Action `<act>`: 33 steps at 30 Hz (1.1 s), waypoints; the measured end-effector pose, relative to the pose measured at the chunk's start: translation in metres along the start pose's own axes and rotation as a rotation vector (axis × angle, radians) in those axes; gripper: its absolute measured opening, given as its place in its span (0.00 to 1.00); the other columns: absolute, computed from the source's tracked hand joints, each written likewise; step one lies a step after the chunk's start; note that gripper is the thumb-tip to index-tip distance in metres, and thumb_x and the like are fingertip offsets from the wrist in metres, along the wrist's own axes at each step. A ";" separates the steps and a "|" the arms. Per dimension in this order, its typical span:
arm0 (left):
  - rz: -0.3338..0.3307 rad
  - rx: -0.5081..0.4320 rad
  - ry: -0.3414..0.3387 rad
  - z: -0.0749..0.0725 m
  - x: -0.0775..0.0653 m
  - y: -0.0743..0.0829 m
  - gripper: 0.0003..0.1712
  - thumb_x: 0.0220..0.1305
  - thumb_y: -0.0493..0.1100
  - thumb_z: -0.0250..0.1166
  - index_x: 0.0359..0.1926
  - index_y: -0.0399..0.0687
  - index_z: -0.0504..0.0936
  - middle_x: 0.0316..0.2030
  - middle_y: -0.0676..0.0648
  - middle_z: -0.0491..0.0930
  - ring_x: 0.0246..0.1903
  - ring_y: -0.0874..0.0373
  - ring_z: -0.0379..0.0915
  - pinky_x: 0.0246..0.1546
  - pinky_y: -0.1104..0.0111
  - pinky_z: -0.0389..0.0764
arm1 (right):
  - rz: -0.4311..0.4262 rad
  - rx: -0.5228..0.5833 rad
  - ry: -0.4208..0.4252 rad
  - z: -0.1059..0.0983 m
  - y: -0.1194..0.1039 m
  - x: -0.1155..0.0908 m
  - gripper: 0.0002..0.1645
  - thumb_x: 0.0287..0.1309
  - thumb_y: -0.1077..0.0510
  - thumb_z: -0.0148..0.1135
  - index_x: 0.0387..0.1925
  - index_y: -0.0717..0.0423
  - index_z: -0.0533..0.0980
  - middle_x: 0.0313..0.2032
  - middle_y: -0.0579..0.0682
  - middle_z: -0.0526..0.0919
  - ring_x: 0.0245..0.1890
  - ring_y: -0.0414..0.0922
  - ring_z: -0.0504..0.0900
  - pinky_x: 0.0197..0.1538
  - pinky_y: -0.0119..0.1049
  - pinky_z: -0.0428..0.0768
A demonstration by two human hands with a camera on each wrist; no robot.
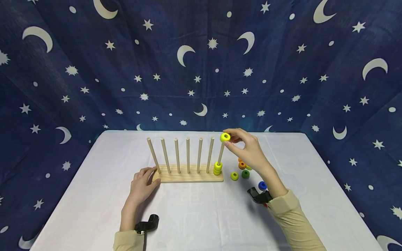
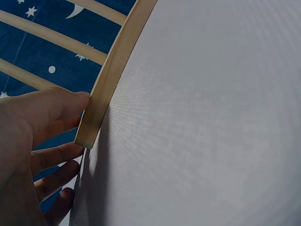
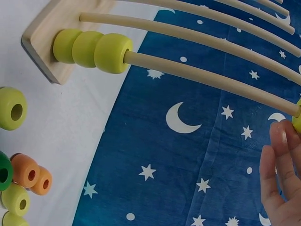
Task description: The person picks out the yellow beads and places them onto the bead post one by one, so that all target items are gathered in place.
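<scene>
A wooden peg rack (image 1: 188, 178) with several upright pegs stands on the table. My left hand (image 1: 141, 186) holds its left end, the thumb on the front edge (image 2: 96, 115) and the other fingers behind. My right hand (image 1: 249, 148) pinches a yellow bead (image 1: 224, 137) between thumb and fingers at the top of the rightmost peg (image 1: 221, 153). In the right wrist view this bead (image 3: 297, 117) is cut off by the frame edge and meets the peg's tip. Three yellow beads (image 3: 113, 53) sit stacked at the bottom of that same peg.
Right of the rack lie loose beads: a yellow one (image 1: 234, 176), a green one (image 1: 245, 174), orange ones (image 1: 242, 165) and a blue one (image 1: 262, 185). A red bead is mostly hidden under the right wrist. A starry dark blue cloth (image 1: 201, 69) hangs behind the white table (image 1: 194, 216).
</scene>
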State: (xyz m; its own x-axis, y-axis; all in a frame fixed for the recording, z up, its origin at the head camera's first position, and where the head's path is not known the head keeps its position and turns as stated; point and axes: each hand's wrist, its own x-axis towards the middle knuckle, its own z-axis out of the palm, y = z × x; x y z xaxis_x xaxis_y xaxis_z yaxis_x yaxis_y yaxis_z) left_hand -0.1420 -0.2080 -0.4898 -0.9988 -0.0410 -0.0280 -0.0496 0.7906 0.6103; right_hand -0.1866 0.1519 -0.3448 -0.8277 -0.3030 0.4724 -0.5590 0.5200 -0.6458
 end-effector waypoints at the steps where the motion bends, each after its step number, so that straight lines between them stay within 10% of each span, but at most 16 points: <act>1: -0.001 0.001 0.000 0.000 0.000 0.000 0.33 0.64 0.50 0.61 0.67 0.48 0.67 0.65 0.37 0.65 0.64 0.38 0.56 0.59 0.41 0.59 | -0.002 -0.001 0.000 0.000 0.001 0.000 0.21 0.58 0.57 0.66 0.55 0.51 0.77 0.42 0.46 0.83 0.41 0.40 0.79 0.47 0.34 0.78; 33: -0.004 -0.005 0.000 0.000 0.001 0.000 0.33 0.64 0.50 0.61 0.68 0.47 0.67 0.65 0.36 0.64 0.63 0.38 0.56 0.59 0.42 0.58 | 0.032 -0.013 -0.037 0.006 0.005 -0.003 0.22 0.59 0.57 0.66 0.55 0.54 0.77 0.43 0.50 0.83 0.42 0.45 0.80 0.48 0.44 0.80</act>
State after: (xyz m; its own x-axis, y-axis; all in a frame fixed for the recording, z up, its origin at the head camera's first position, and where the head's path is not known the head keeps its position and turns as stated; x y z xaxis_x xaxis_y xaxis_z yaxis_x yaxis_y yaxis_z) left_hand -0.1426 -0.2081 -0.4896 -0.9986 -0.0442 -0.0301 -0.0534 0.7873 0.6143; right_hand -0.1873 0.1509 -0.3527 -0.8467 -0.3147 0.4290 -0.5314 0.5404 -0.6524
